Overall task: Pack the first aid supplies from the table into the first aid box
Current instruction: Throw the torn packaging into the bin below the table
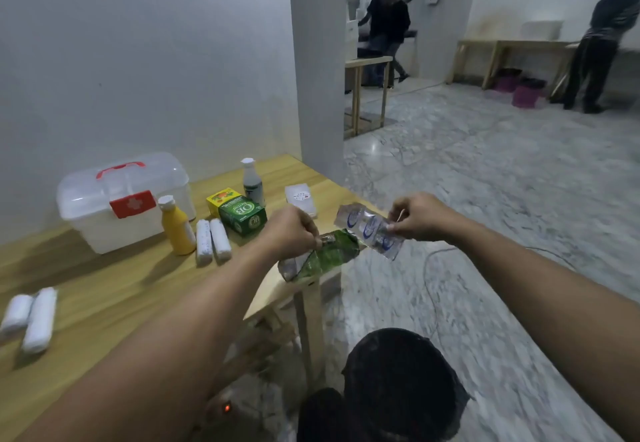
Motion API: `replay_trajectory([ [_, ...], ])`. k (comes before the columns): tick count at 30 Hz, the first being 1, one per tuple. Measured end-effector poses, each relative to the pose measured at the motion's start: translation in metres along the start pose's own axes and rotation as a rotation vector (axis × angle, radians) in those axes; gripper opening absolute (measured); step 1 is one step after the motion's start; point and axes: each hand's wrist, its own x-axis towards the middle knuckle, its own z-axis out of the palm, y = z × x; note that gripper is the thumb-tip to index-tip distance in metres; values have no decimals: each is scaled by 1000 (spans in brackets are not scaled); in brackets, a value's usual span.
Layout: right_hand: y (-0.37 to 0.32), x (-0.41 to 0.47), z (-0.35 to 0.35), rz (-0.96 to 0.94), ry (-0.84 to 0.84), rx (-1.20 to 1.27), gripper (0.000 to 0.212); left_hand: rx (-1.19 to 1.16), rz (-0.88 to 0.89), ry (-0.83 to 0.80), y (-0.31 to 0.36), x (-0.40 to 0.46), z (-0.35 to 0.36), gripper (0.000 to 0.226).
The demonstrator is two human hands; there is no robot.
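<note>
- Over the near right corner of the pale wooden bench [104,289], I see both of my hands raised, each with its grip pinched shut on a packet.
- My left hand [289,232] grasps a crumpled green foil packet [323,256], whose lower end hangs at the bench edge.
- My right hand [420,216] grasps a clear plastic packet with blue round marks [370,228], held just beyond the bench corner, above the marbled floor.
- At the back left, the translucent white first aid box with a red handle and red cross latch [123,199] stands with its lid closed.
- Just right of it stands a yellow bottle with a white cap [176,226], then two white bandage rolls [213,240] lying side by side.
- Further right sit a green carton [242,216], a yellow carton [223,199] behind it, a white-capped clear bottle [252,181] and a flat white packet [301,199].
- Two more white rolls [31,317] lie at the near left edge.
</note>
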Motion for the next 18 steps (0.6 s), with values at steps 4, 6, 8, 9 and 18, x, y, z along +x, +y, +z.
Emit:
replay_trajectory([
  [4, 41, -21, -24, 198, -40, 48, 3, -99, 19, -101, 39, 5, 35, 5],
  [6, 62, -31, -27, 278, -75, 41, 4, -99, 13, -176, 50, 8, 61, 4],
  [8, 84, -39, -23, 347, -130, 40, 7, -90, -17, -248, 54, 12, 92, 7],
  [9, 94, -42, -18, 374, -152, 33, 7, -79, -36, -279, 53, 14, 107, 8],
  [18, 172, -43, 83, 550, -267, -8, 10, 58, -194, -377, 2, 38, 240, 13],
])
